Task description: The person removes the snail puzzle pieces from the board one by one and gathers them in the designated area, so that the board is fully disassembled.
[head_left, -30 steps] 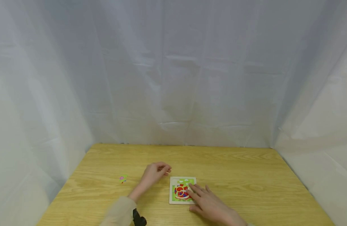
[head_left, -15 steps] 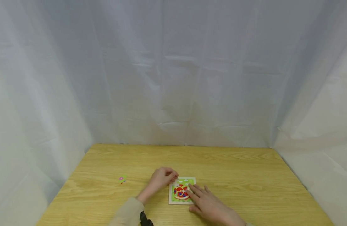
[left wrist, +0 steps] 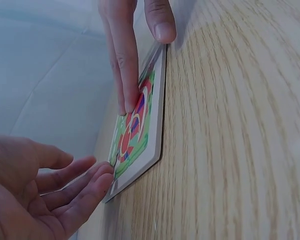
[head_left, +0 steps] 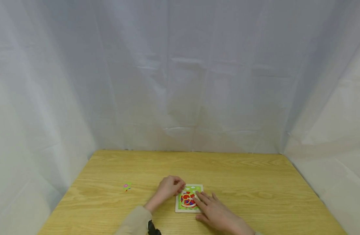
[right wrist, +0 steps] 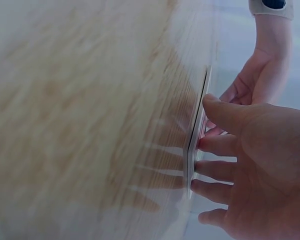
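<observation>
A small square picture puzzle (head_left: 186, 206), with a pale wooden frame and a red, blue and green snail-like picture, lies flat on the table. My left hand (head_left: 169, 187) is at its upper left corner. In the left wrist view that hand's fingertips (left wrist: 106, 177) touch the corner, with the thumb apart from them; whether a piece is under them is hidden. My right hand (head_left: 216, 212) rests straight fingers on the puzzle's right side, its thumb by the lower right edge. In the right wrist view the puzzle (right wrist: 194, 137) shows edge-on under the right fingers.
Small green puzzle pieces (head_left: 127, 186), one with a pink flower, lie to the left on the wooden table (head_left: 256, 182). Pale sheeting (head_left: 180, 81) hangs behind the table and along both sides. A black device (head_left: 153, 227) is strapped at the left sleeve.
My left hand has moved right and slightly nearer, from beside the puzzle onto its upper left corner. Green now shows where a bare strip was near that corner. The right hand has stayed in place.
</observation>
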`<state>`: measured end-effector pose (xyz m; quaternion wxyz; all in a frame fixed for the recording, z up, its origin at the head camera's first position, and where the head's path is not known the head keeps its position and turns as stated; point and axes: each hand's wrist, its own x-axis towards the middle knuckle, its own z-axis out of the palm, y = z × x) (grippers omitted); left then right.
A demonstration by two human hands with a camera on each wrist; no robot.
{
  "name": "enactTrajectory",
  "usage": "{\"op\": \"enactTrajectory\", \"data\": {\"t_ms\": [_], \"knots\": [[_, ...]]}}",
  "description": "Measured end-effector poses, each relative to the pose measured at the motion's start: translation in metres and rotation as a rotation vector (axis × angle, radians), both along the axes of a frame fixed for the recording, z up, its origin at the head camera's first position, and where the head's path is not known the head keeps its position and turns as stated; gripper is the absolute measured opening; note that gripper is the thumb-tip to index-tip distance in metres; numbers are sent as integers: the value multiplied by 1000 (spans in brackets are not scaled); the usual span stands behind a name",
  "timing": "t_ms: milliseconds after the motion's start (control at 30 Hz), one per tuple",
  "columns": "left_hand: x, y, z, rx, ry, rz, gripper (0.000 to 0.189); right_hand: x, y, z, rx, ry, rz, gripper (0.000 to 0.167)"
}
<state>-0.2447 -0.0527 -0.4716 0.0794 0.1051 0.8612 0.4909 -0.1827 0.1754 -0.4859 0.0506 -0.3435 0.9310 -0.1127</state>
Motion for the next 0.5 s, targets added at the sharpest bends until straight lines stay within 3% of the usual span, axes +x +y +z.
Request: {"op": "enactTrajectory", "data": {"t_ms": [233,500], "knots": [[1,2,2,-2,-2,22,18,2,-1,3,-6,9,7,59],[0,5,1,36,-12,3,19,1,1,1,0,16,1,58]]}}
